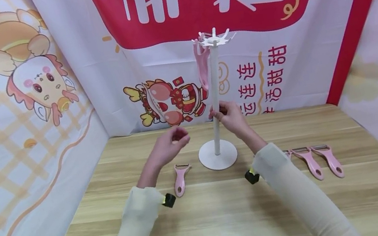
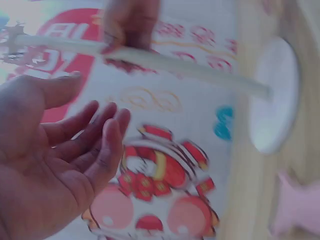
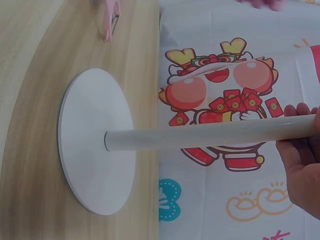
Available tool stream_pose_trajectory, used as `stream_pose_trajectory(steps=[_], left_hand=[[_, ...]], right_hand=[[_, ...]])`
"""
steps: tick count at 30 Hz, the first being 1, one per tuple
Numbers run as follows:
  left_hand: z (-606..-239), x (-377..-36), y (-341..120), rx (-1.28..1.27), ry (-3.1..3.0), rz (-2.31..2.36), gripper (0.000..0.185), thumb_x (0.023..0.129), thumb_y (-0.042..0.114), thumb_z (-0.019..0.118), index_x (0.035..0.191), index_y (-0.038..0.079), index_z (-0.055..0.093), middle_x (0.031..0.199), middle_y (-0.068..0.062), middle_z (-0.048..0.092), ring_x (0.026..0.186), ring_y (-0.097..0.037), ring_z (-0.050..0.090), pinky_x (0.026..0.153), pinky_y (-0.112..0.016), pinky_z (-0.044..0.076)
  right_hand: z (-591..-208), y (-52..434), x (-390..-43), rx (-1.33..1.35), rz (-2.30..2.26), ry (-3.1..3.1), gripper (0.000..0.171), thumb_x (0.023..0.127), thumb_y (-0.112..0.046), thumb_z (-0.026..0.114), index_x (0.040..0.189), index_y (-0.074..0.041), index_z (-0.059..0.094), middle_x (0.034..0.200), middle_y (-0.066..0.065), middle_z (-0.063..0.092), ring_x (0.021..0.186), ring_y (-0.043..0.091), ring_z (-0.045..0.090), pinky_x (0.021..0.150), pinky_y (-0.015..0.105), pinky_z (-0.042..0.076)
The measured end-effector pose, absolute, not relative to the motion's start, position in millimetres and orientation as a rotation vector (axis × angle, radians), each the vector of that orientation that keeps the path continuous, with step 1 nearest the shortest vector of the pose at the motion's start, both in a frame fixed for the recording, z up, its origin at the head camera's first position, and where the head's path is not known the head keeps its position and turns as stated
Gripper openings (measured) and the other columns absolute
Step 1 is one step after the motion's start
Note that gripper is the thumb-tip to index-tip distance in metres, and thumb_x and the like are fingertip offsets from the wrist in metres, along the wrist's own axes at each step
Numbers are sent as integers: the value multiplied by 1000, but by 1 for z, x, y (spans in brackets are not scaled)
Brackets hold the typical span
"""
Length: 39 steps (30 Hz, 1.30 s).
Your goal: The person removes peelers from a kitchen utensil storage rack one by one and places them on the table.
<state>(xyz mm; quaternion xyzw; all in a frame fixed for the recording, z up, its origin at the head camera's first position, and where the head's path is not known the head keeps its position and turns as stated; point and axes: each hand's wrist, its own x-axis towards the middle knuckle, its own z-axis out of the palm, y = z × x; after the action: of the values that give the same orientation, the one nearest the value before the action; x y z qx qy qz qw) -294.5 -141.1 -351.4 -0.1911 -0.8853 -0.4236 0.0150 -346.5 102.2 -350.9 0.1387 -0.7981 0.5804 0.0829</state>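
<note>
On the table [image 1: 230, 220] a pink peeler [image 1: 180, 178] lies at seven o'clock of the stand [image 1: 213, 101], just beside its base; two more peelers [image 1: 319, 160] lie at four o'clock. My left hand [image 1: 170, 143] hovers loosely open, holding nothing. My right hand [image 1: 228, 116] grips the stand's pole. Farthest, a hung peeler [image 1: 202, 65] dangles from the top hooks

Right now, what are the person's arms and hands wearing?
Both arms wear pale cream, slightly sheer long sleeves: left sleeve, right sleeve. A small black-and-yellow device sits at each cuff, left and right. The left hand and right hand are bare: no gloves or rings visible.
</note>
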Motion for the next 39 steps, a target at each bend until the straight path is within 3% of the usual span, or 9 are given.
stream_pose_trajectory(steps=[7,14,28,39], left_hand=[[-303,-300,-116,-701,-2441,-1655,30,101,21,60,126,5,58,119,-15,64,110,-29,63,96,-42,57],[-264,-305,-93,-742,-2256,-1698,38,102,23,57,136,6,53,129,-12,61,121,-24,59,105,-37,52],[-235,-322,-65,-705,-2248,-1757,47,104,28,52,148,12,45,146,-5,55,133,-17,54,110,-31,48],[-222,-339,-58,-695,-2216,-2133,46,105,27,46,146,7,46,137,-13,59,126,-23,60,110,-37,48]], right_hand=[[-350,102,-347,408,1737,-2377,14,99,-9,59,108,0,66,103,20,70,101,29,67,97,42,57],[-349,101,-347,408,1720,-2383,14,99,-10,59,108,-1,66,104,18,71,102,29,68,97,41,57],[-352,103,-348,423,1705,-2367,13,98,-10,61,106,-1,66,101,18,71,99,30,68,96,42,58],[-351,105,-348,418,1740,-2364,15,98,-10,61,108,-1,66,102,19,71,101,29,69,97,41,57]])
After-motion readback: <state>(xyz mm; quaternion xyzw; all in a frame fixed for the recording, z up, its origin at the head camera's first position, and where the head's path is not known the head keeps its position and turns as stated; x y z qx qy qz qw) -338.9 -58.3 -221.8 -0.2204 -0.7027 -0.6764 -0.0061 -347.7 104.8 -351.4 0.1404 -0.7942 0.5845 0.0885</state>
